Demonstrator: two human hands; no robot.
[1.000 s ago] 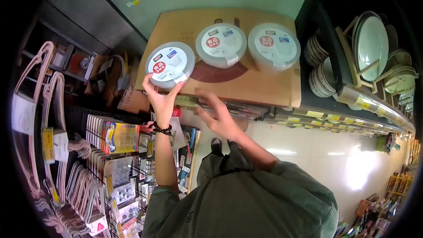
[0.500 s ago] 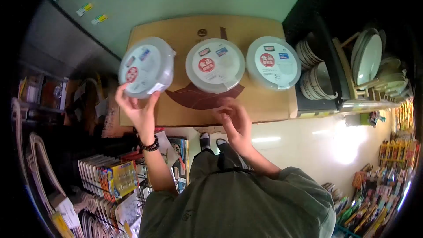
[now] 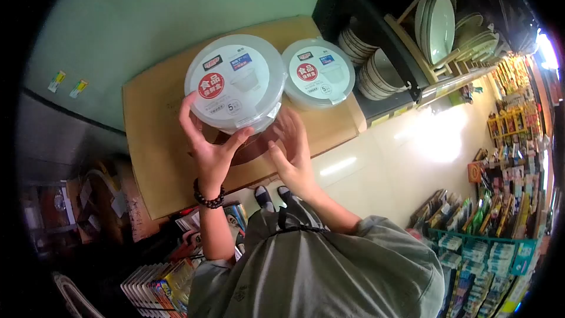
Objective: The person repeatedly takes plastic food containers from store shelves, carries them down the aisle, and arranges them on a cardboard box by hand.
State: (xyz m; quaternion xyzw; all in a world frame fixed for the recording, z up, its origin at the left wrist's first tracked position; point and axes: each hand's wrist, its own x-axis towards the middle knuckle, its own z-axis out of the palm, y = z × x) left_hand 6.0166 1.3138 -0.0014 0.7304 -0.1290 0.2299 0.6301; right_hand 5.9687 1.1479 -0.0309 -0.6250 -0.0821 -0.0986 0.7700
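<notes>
A round, clear food storage container [image 3: 232, 85] with a white lid label and a red circle sits at the left of the cardboard box [image 3: 159, 171]. My left hand [image 3: 212, 153] grips its near side, thumb and fingers apart around the rim. Beneath it, another container is mostly hidden; whether the two touch I cannot tell. My right hand [image 3: 294, 156] is just right of the held container's near side, fingers spread and slightly blurred, holding nothing. A second visible food storage container [image 3: 319, 73] of the same kind stands to the right on the box.
Stacked bowls [image 3: 382, 76] are on a dark shelf at the right, with plates [image 3: 438, 26] upright in a wooden rack. A pale green wall panel [image 3: 176, 6] rises behind the box. Packed goods [image 3: 471, 247] fill shelving at lower right, and hanging goods [image 3: 159, 285] are at lower left.
My left hand has carried the left container rightward, over where the middle one stood. My right hand has come up close beside it. The view has turned and shifted.
</notes>
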